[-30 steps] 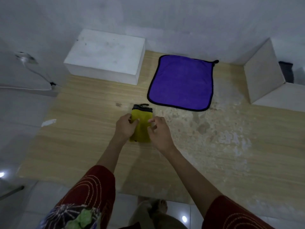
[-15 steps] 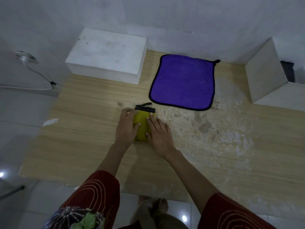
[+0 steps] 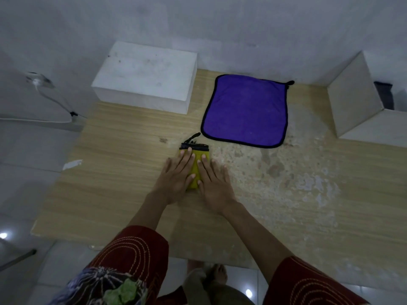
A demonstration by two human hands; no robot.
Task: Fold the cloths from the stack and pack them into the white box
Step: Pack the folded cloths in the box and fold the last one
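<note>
A small folded yellow cloth point(image 3: 195, 167) with a black edge and loop lies on the wooden table point(image 3: 114, 172). My left hand point(image 3: 176, 177) and my right hand point(image 3: 212, 181) lie flat on it with straight fingers, pressing it down side by side. Behind it a purple cloth point(image 3: 245, 110) with black trim lies spread flat. An open white box point(image 3: 361, 102) stands at the right, with something dark point(image 3: 384, 95) inside it.
A closed white block point(image 3: 145, 75) stands at the back left against the wall. The table surface is worn and patchy point(image 3: 286, 172) on the right. A cable point(image 3: 50, 100) runs along the left wall. My foot shows on the tiled floor point(image 3: 66, 260) below the table edge.
Both hands went from gripping the yellow cloth's sides with curled fingers to lying flat on top of it. The cloth looks shorter and more compact.
</note>
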